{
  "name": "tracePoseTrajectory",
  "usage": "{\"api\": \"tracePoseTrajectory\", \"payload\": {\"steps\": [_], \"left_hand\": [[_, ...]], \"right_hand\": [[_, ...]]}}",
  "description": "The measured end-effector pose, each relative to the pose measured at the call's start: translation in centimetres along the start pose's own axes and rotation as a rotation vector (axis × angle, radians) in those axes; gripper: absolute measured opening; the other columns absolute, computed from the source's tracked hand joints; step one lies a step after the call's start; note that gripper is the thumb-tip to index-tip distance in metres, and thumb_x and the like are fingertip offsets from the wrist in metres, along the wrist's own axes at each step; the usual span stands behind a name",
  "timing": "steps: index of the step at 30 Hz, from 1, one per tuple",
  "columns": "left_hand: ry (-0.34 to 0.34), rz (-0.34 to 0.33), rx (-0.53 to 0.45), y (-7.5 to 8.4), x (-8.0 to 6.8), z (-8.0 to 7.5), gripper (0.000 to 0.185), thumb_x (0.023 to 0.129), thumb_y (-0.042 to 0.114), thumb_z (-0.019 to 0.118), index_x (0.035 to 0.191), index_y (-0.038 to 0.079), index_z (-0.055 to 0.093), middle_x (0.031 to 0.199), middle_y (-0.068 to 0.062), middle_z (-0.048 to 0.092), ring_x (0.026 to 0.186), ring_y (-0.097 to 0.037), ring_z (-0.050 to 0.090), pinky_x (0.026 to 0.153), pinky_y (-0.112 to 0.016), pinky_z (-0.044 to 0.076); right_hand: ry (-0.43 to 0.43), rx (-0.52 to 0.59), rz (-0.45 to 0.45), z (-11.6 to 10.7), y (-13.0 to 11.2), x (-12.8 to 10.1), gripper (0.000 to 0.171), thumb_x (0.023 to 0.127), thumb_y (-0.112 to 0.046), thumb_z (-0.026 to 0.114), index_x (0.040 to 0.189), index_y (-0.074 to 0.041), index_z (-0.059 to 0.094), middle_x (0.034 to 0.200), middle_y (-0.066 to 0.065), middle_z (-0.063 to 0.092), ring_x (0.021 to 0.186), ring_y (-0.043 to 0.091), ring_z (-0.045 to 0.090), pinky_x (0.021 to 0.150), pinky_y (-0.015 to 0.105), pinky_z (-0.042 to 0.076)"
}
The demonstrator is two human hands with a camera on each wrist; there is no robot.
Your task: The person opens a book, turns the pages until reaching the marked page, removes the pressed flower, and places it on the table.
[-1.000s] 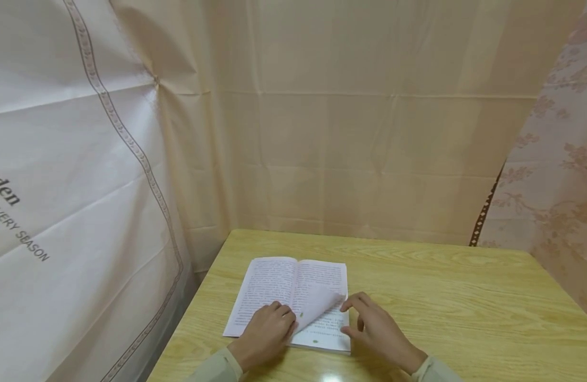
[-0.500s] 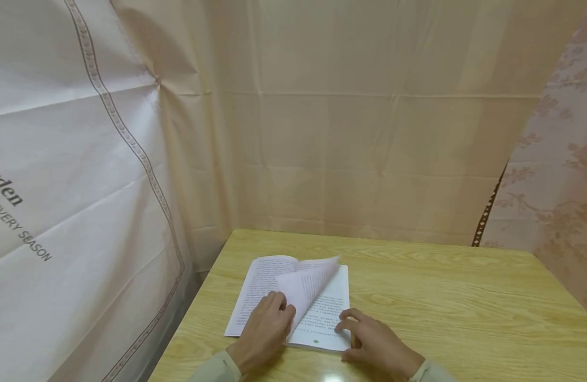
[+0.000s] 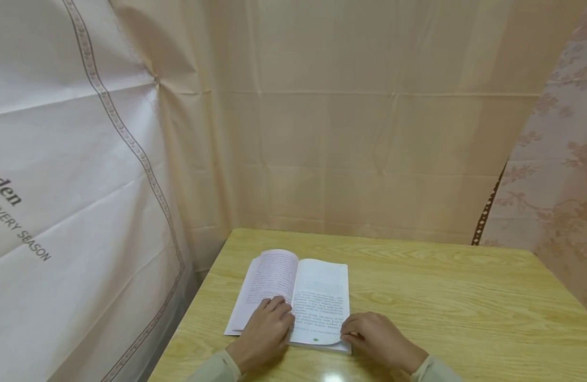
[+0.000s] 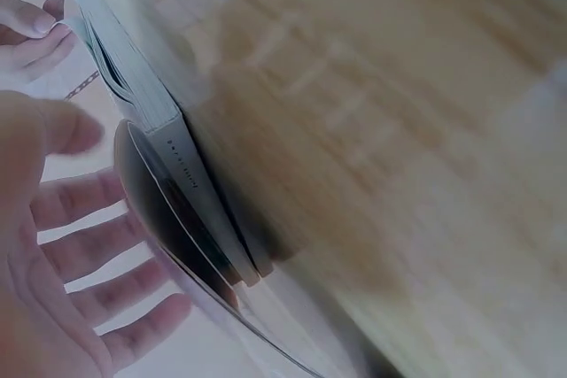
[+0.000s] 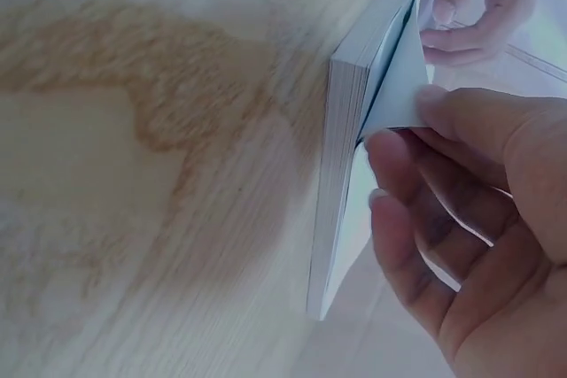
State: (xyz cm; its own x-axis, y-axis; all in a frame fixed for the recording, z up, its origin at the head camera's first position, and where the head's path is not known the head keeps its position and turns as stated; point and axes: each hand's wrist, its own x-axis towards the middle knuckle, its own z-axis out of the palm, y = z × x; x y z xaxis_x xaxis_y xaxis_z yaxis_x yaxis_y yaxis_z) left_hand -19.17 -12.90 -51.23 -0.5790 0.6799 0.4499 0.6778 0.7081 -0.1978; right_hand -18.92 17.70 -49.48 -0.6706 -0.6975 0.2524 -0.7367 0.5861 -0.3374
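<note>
An open book point(image 3: 321, 278) lies on the wooden table, its left-hand leaves point(image 3: 276, 268) bulging up in a curve near the spine. Across the lower part of the left page rests my left hand point(image 3: 267, 330), beside the spine. In the left wrist view the fingers point(image 4: 93, 245) of that hand are spread and nearly straight against the page side. My right hand point(image 3: 381, 339) is at the lower right corner of the book. Its thumb and forefinger pinch a lifted page corner point(image 5: 400, 86) in the right wrist view, with the thick page block point(image 5: 341, 130) below.
The yellow wood-grain table point(image 3: 441, 297) extends to the right of the book. Beige cloth point(image 3: 346, 132) hangs behind it. A white printed sheet point(image 3: 74, 212) hangs at the left and floral cloth point(image 3: 556, 196) at the right.
A leaf has swung over from the right side to the left, baring a new right page. My right hand has come in from beside the book and now pinches that page's lower corner.
</note>
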Motion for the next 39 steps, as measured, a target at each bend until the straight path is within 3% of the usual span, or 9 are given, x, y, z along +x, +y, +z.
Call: {"api": "tracePoseTrajectory", "payload": {"steps": [5, 8, 11, 24, 31, 39], "left_hand": [[-0.082, -0.03, -0.028, 0.08, 0.05, -0.1, 0.03, 0.099, 0.046, 0.064, 0.089, 0.019, 0.071, 0.098, 0.004, 0.068, 0.099, -0.017, 0.057, 0.083, -0.036, 0.05], [-0.143, -0.04, -0.023, 0.09, 0.14, -0.24, 0.042, 0.099, 0.059, 0.059, 0.092, 0.019, 0.071, 0.1, 0.004, 0.068, 0.097, -0.016, 0.056, 0.082, -0.035, 0.05], [-0.162, -0.04, -0.009, 0.11, 0.27, -0.36, 0.05, 0.096, 0.066, 0.058, 0.096, 0.019, 0.073, 0.1, 0.004, 0.069, 0.095, -0.016, 0.056, 0.08, -0.034, 0.05], [-0.079, -0.01, 0.055, 0.15, 0.44, -0.36, 0.058, 0.082, 0.078, 0.063, 0.086, 0.02, 0.069, 0.091, 0.005, 0.069, 0.085, -0.016, 0.056, 0.068, -0.031, 0.048], [-0.118, -0.024, 0.049, 0.24, 0.69, -0.44, 0.061, 0.087, 0.078, 0.057, 0.09, 0.019, 0.073, 0.088, 0.006, 0.067, 0.082, -0.016, 0.054, 0.067, -0.03, 0.046], [-0.119, -0.028, 0.048, 0.37, 0.72, -0.5, 0.063, 0.085, 0.08, 0.058, 0.09, 0.019, 0.074, 0.085, 0.006, 0.067, 0.08, -0.015, 0.054, 0.066, -0.031, 0.047]], "right_hand": [[-0.005, -0.037, 0.011, -0.04, -0.26, 0.2, 0.004, 0.093, -0.019, 0.078, 0.09, -0.019, 0.081, 0.093, -0.014, 0.072, 0.084, 0.0, 0.066, 0.069, 0.024, 0.056], [-0.009, -0.029, 0.029, -0.02, -0.41, 0.23, 0.002, 0.09, -0.017, 0.08, 0.089, -0.019, 0.081, 0.091, -0.014, 0.072, 0.081, -0.002, 0.064, 0.066, 0.023, 0.055], [-0.003, -0.021, 0.035, -0.02, -0.5, 0.24, 0.003, 0.088, -0.016, 0.082, 0.088, -0.019, 0.081, 0.09, -0.015, 0.072, 0.079, -0.003, 0.063, 0.064, 0.021, 0.053], [0.001, 0.024, 0.094, -0.14, -0.83, 0.36, 0.005, 0.087, -0.017, 0.083, 0.087, -0.021, 0.079, 0.086, -0.017, 0.068, 0.07, -0.007, 0.052, 0.059, 0.018, 0.048], [0.016, 0.127, 0.159, -0.37, -0.91, 0.36, 0.013, 0.086, -0.017, 0.085, 0.083, -0.024, 0.074, 0.081, -0.021, 0.061, 0.065, -0.006, 0.05, 0.056, 0.019, 0.046], [0.051, 0.221, 0.111, -0.41, -0.6, 0.08, 0.021, 0.085, -0.019, 0.085, 0.083, -0.029, 0.067, 0.085, -0.022, 0.06, 0.068, -0.005, 0.053, 0.058, 0.02, 0.048]]}}
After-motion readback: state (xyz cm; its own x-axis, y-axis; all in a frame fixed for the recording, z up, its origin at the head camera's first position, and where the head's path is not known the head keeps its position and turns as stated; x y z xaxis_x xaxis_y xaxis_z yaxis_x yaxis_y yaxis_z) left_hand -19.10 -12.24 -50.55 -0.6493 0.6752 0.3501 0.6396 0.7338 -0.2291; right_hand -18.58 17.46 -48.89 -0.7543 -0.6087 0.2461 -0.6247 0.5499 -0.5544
